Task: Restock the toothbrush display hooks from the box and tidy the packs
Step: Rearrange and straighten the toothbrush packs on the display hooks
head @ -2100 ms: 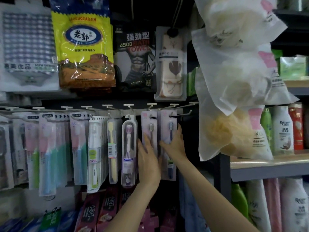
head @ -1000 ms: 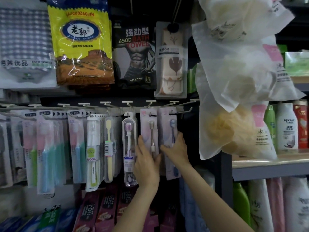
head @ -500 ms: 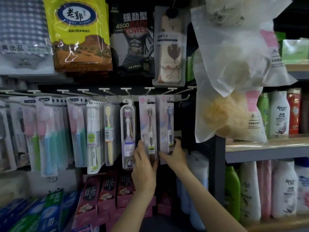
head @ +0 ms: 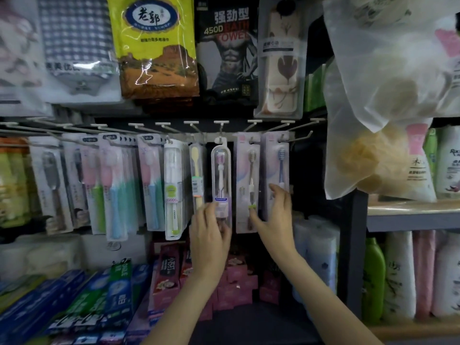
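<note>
I am at the tidying step. My left hand [head: 210, 236] touches the foot of the clear capsule pack [head: 221, 180], fingers loosely extended, grip released so far as I can tell. My right hand [head: 275, 215], just beside it, rests spread fingers on the bottoms of the brown-brush pack [head: 247, 180] and the blue-brush pack [head: 276, 165], clenching nothing. Above both grips all three hang from the hook rail [head: 224, 135]. Next, I judge, square them; the box is not in view.
</note>
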### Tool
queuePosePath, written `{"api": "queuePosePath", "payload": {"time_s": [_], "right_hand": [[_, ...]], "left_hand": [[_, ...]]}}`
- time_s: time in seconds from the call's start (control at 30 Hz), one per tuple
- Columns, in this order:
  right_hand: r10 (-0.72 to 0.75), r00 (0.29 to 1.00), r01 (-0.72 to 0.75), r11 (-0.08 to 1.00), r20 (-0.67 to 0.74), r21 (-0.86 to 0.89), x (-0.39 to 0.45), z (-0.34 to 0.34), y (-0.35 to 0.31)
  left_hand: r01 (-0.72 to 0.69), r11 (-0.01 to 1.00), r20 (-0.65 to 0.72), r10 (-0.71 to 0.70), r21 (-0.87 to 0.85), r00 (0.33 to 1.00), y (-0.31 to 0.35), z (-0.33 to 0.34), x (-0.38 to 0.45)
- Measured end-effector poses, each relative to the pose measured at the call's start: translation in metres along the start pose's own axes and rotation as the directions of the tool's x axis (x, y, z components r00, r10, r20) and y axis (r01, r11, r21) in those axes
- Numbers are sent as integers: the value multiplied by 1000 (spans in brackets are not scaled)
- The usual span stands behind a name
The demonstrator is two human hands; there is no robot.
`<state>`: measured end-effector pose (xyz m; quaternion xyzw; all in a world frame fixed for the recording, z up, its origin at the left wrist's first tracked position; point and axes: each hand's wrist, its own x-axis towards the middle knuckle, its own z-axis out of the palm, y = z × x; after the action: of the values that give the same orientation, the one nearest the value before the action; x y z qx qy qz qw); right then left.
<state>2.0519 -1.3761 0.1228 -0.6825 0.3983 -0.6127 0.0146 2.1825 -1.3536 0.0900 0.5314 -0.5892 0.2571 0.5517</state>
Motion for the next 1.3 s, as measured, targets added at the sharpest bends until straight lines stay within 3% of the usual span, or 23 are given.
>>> {"api": "queuePosePath", "payload": {"time_s": [0.13,0.27,0.4,0.53,0.6,0.77,0.9,1.03,1.1,1.2,1.3], "right_hand": [[-60,995,53,995,79,90,1,26,-39],[3,975,-43,983,221,178,-4,64,-76],[73,962,-114,983,263,147,-9,106,-106],[182,980,-184,983,79,13,-4,142,-130],[233,972,-230,968,14,-102,1,156,-139],[340,940,-322,901,12,-289,6,172,-140],[334,943,-316,883,-8,-346,8,166,-138],[356,933,-306,866,57,-395,6,161,-137],[317,948,-282,891,42,-357,-1,158,-138],[84,995,-96,943,-53,-318,-14,157,-148],[-13,999,22,985,51,-172,-15,169,-160]], "left_hand": [[122,992,-67,-120,16,990,-34,-28,22],[151,988,-29,-150,28,988,-78,-57,34],[-24,995,-4,24,94,1000,-124,-84,41],[-137,980,-29,143,141,989,-162,-102,53],[-78,991,-33,82,105,996,-173,-108,58],[280,954,88,-271,-107,958,-183,-119,68],[319,933,169,-292,-165,941,-192,-119,67],[365,905,249,-310,-219,918,-195,-117,61],[376,896,273,-310,-235,911,-193,-117,57],[372,892,301,-293,-255,908,-187,-113,56],[407,880,298,-332,-242,895,-186,-106,58]]}}
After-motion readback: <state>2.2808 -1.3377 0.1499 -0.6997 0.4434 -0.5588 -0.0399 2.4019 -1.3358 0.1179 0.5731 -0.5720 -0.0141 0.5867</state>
